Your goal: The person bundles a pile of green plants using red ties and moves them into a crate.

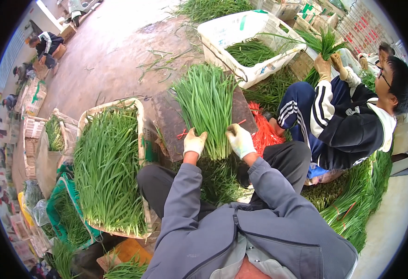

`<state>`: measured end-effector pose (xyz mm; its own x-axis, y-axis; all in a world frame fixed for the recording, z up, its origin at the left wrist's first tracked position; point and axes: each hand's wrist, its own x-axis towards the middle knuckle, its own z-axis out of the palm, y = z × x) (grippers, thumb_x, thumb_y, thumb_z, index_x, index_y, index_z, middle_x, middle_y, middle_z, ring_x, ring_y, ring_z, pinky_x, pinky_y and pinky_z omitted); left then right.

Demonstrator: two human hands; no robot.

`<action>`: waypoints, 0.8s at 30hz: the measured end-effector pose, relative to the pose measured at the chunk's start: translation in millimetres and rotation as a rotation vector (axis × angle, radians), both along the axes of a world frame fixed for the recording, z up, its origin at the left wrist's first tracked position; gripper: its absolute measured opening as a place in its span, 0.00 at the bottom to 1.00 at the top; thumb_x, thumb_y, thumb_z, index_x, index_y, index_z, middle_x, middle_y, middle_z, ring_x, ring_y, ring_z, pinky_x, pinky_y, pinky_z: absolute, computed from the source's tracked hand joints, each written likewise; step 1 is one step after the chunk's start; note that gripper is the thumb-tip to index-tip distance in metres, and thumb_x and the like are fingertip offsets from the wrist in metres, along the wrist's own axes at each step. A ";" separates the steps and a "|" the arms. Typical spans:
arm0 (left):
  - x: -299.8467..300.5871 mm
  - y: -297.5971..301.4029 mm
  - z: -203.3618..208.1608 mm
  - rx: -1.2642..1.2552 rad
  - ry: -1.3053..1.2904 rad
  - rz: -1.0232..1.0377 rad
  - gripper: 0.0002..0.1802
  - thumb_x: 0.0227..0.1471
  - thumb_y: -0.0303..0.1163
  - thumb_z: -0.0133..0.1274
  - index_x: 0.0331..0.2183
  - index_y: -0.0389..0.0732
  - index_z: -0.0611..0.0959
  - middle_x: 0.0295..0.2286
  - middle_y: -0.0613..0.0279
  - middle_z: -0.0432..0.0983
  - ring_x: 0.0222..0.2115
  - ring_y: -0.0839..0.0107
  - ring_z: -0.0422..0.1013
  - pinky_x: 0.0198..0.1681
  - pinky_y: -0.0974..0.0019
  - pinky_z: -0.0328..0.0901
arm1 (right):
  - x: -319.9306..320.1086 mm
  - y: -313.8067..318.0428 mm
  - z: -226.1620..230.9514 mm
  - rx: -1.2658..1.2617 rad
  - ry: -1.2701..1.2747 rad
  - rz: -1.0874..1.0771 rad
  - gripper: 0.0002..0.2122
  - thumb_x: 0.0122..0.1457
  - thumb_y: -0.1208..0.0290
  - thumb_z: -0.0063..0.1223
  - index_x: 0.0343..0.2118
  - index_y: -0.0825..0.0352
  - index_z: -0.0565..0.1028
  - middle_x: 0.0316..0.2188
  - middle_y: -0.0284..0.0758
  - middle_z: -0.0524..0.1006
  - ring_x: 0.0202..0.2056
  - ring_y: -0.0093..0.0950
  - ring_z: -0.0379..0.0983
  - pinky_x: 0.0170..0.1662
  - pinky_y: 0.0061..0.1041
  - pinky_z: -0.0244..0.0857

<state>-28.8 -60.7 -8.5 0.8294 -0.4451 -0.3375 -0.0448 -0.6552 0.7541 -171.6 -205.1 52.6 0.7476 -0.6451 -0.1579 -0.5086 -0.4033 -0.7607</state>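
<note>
A thick bundle of garlic chives (207,104) lies on a dark board (164,116) in front of me, leaves pointing away and pale cut ends towards me. My left hand (194,142), in a whitish work glove, presses on the left side of the stalks with curled fingers. Opposite it, my right hand (240,141), gloved alike, closes on the right side. Between them the two hands hold the lower stalks. A red tie strip (181,134) pokes out beside my left hand; another red end shows by the right. Its middle is hidden under the bundle.
At my left stands a crate heaped with chives (108,167). Ahead is a white plastic basket (232,28) partly filled with greens. Red tie strips (263,132) hang beside the board's right edge. A co-worker (352,116) sits close on the right, holding chives. Loose leaves litter the floor.
</note>
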 end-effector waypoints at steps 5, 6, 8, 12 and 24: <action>-18.7 -11.6 40.6 0.159 -0.074 0.013 0.43 0.48 0.52 0.57 0.58 0.34 0.67 0.52 0.39 0.69 0.54 0.49 0.66 0.58 0.56 0.60 | 23.8 -37.9 -3.0 -0.342 -0.001 0.088 0.15 0.56 0.70 0.54 0.47 0.62 0.73 0.40 0.46 0.77 0.43 0.46 0.73 0.47 0.38 0.67; -23.4 -14.2 46.4 0.202 -0.100 -0.002 0.44 0.48 0.53 0.57 0.58 0.35 0.66 0.52 0.40 0.69 0.55 0.49 0.65 0.59 0.56 0.59 | 25.9 -46.3 -5.0 -0.382 0.024 0.108 0.14 0.56 0.70 0.53 0.47 0.61 0.74 0.40 0.46 0.77 0.42 0.46 0.74 0.46 0.38 0.68; -25.4 -6.6 32.7 0.180 -0.236 0.019 0.41 0.50 0.52 0.56 0.58 0.37 0.66 0.51 0.43 0.71 0.54 0.49 0.65 0.56 0.54 0.61 | 35.9 -59.0 -5.0 -0.278 -0.181 -0.045 0.12 0.57 0.71 0.51 0.44 0.62 0.75 0.38 0.47 0.78 0.41 0.45 0.75 0.46 0.37 0.68; -29.7 -7.0 14.1 0.192 -0.284 0.001 0.36 0.54 0.51 0.52 0.56 0.37 0.69 0.53 0.43 0.69 0.55 0.51 0.64 0.60 0.55 0.57 | 16.5 -81.5 -15.4 -0.146 -0.024 -0.050 0.12 0.54 0.67 0.56 0.38 0.68 0.79 0.35 0.43 0.81 0.39 0.38 0.78 0.44 0.30 0.69; -45.1 52.9 45.2 -0.092 -0.467 0.172 0.25 0.51 0.40 0.57 0.49 0.38 0.77 0.43 0.47 0.76 0.45 0.53 0.73 0.51 0.56 0.66 | 5.9 -47.4 -4.8 0.022 -0.025 0.035 0.15 0.54 0.62 0.51 0.37 0.68 0.80 0.34 0.45 0.81 0.37 0.38 0.78 0.42 0.31 0.69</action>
<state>-73.8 -7.8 36.7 0.9465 -0.2991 0.1214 -0.2883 -0.6145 0.7343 -165.7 -252.5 47.8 0.7733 -0.6155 -0.1522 -0.4751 -0.4036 -0.7819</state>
